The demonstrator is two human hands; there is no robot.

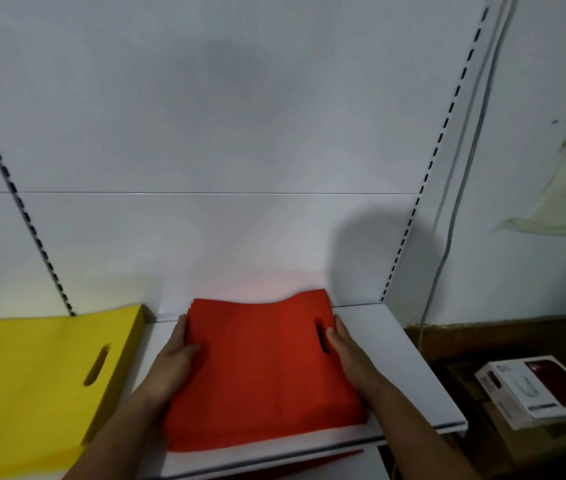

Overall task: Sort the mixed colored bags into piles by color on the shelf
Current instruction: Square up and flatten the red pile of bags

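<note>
A stack of red bags (260, 372) lies flat on the white shelf (395, 368), its far edge bowed up against the back panel. My left hand (176, 358) grips the stack's left edge, thumb on top and fingers along the side. My right hand (347, 348) grips the right edge next to the cut-out handle slot, thumb lying on top. A pile of yellow bags (32, 379) with its own handle slot sits to the left on the same shelf, apart from the red stack.
White back panel (205, 168) with slotted uprights on both sides. Right of the shelf end, a white and dark red box (537, 386) rests on cardboard boxes below. A cable (454, 220) hangs down the wall. A strip of red shows under the shelf's front edge.
</note>
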